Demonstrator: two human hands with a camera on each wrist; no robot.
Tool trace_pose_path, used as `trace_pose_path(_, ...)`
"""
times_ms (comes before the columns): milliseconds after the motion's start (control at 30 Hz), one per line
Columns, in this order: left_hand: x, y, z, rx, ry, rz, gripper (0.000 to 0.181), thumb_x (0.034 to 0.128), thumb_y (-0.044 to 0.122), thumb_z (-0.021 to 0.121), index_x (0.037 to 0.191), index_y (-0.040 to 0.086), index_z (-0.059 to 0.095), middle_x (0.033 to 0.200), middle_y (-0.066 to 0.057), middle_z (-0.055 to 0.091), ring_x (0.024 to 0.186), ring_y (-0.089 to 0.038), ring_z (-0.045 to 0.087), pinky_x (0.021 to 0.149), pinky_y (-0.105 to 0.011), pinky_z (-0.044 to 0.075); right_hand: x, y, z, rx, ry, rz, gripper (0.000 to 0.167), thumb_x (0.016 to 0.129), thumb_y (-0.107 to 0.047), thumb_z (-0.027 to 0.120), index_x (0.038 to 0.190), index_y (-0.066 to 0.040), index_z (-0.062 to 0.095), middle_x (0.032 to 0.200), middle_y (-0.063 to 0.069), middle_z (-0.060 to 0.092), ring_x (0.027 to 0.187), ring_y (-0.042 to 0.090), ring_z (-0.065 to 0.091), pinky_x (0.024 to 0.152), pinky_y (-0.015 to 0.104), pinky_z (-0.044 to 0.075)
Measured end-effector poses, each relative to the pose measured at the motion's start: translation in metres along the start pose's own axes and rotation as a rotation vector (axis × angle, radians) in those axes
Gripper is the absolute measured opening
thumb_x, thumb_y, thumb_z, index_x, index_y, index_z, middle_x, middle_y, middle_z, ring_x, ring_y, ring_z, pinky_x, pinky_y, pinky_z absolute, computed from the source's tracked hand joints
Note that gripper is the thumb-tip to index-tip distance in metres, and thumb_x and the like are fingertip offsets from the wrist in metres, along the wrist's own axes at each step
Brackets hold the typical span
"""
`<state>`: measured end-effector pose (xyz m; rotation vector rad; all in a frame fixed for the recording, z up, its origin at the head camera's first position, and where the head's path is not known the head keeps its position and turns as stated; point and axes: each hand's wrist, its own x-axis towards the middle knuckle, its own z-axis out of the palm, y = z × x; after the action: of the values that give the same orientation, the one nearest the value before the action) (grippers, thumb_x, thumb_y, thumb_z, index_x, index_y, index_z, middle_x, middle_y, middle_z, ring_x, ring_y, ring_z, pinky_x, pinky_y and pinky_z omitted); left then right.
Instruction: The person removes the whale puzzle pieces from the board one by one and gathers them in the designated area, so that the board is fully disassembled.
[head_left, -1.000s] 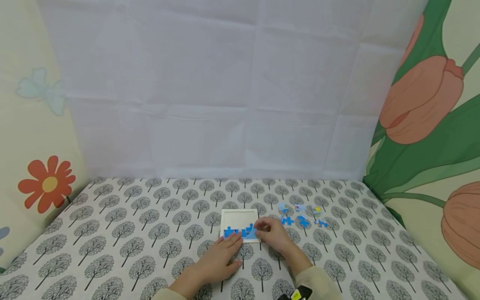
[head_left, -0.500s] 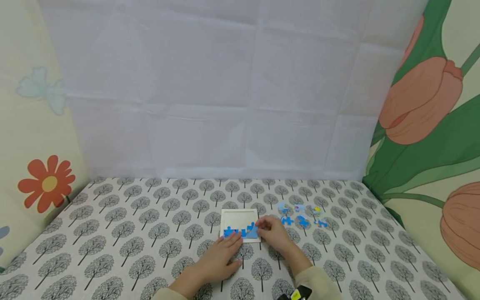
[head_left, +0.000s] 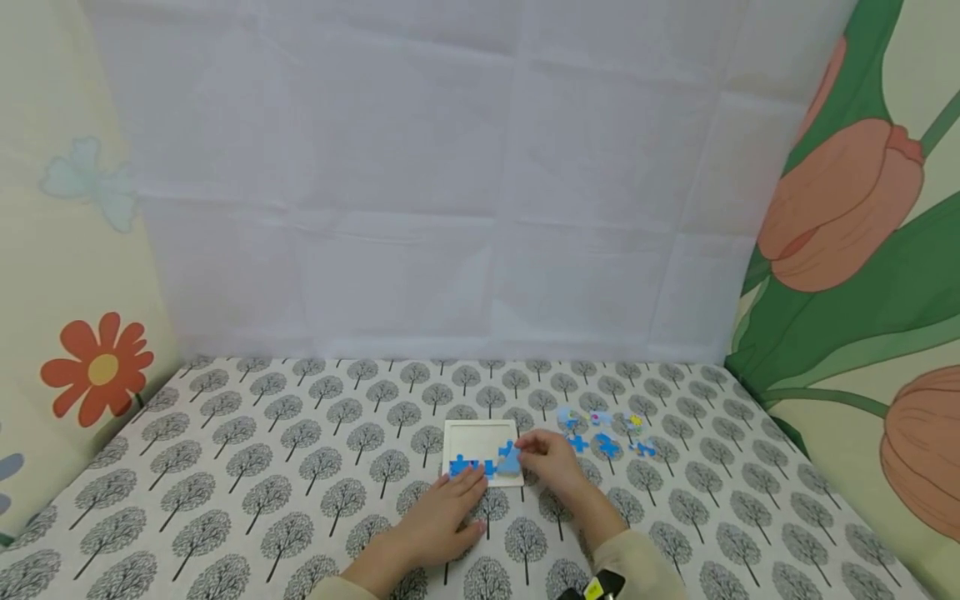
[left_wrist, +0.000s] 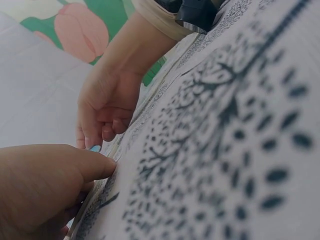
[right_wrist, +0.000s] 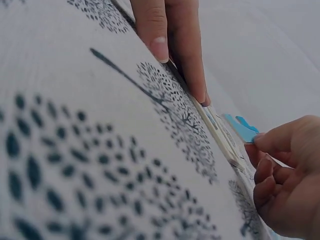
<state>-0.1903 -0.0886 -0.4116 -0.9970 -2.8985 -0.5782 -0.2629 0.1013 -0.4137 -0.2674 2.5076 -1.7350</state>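
Observation:
A white square puzzle frame (head_left: 480,433) lies on the cloth, with blue jigsaw pieces (head_left: 461,467) along its near side. My left hand (head_left: 442,517) rests with straight fingers on the frame's near edge, covering part of those pieces. Between thumb and forefinger, my right hand (head_left: 555,462) pinches a light blue jigsaw piece (right_wrist: 241,129), tilted up over the frame's near right corner. In the left wrist view only a sliver of that piece (left_wrist: 95,148) shows at the right hand's fingertips.
Several loose jigsaw pieces (head_left: 606,444) lie to the right of the frame, some blue, one with a yellow shape (head_left: 635,420). A tree-patterned cloth (head_left: 300,500) covers the table. A white sheet (head_left: 405,208) hangs behind it.
My right hand has lifted the light blue piece out of the frame's near right corner and tilted it, baring the frame's bottom there. My left hand has stayed in place.

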Motion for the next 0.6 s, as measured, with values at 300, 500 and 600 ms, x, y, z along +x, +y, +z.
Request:
trace_pose_path(300,0.001,-0.001,0.002,0.008,-0.015,-0.005,0.054,0.0851,0.028,0.049,0.127,-0.004,0.039,0.135,-0.014,0.03,0.123,-0.03,0.024,0.097,-0.048,0.019,0.002,-0.006,-0.012,0.043,-0.01,-0.047,0.011,0.078,0.002,0.056,0.089,0.004,0.059,0.079,0.007,0.057,0.068,0.013,0.051,0.059,0.027,0.044)
trace_pose_path(500,0.002,-0.001,0.0,-0.005,-0.027,-0.003,0.054,0.0858,0.028,0.049,0.127,-0.004,0.038,0.135,-0.015,0.029,0.123,-0.03,0.024,0.097,-0.048,0.019,0.0,-0.007,-0.026,0.111,-0.022,0.018,0.012,0.081,0.0,0.056,0.091,0.003,0.059,0.079,0.004,0.057,0.055,0.011,0.041,0.049,0.023,0.036)
trace_pose_path(600,0.001,-0.002,-0.001,-0.016,-0.033,0.002,0.054,0.0865,0.029,0.048,0.128,-0.004,0.037,0.135,-0.015,0.029,0.123,-0.03,0.024,0.097,-0.048,0.019,0.001,-0.006,-0.033,0.112,0.005,0.053,0.012,0.08,0.0,0.056,0.091,0.002,0.061,0.076,0.003,0.057,0.05,0.01,0.037,0.045,0.021,0.032)
